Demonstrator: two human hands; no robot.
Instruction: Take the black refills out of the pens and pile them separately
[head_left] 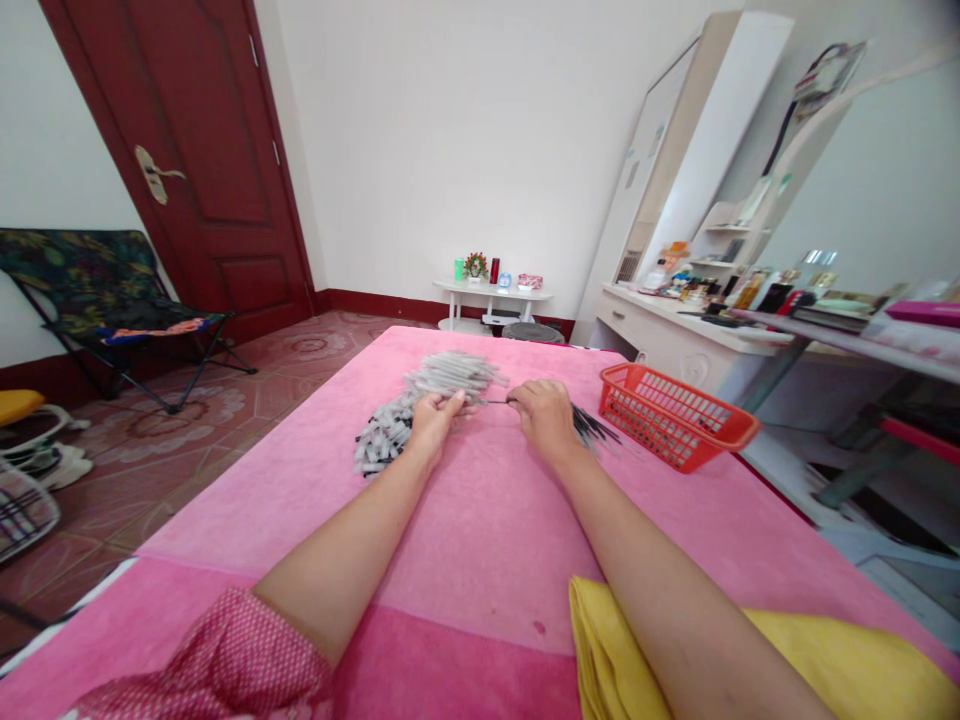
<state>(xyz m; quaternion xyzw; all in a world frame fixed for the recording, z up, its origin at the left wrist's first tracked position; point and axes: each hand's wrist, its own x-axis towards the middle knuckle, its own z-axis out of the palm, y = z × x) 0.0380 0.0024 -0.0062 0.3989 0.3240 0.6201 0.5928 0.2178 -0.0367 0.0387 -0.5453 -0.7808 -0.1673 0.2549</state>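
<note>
Both grips: left hand (439,420) pinches a slim grey-white stick (471,401), right hand (545,415) a thin black rod (495,402), left of the red-orange plastic basket (654,428).
Grey-white stick pile (450,372): farther left of the basket.
Black rod bundle (594,424): between right hand and basket.

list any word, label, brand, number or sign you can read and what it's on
No text can be read in this picture.
Bottles on the white dresser: any labels are too small and blurred.
Red cylinder and green cylinder on the far table: too small to read.
Pale pieces heaped by the left hand: no readable marks.
</note>
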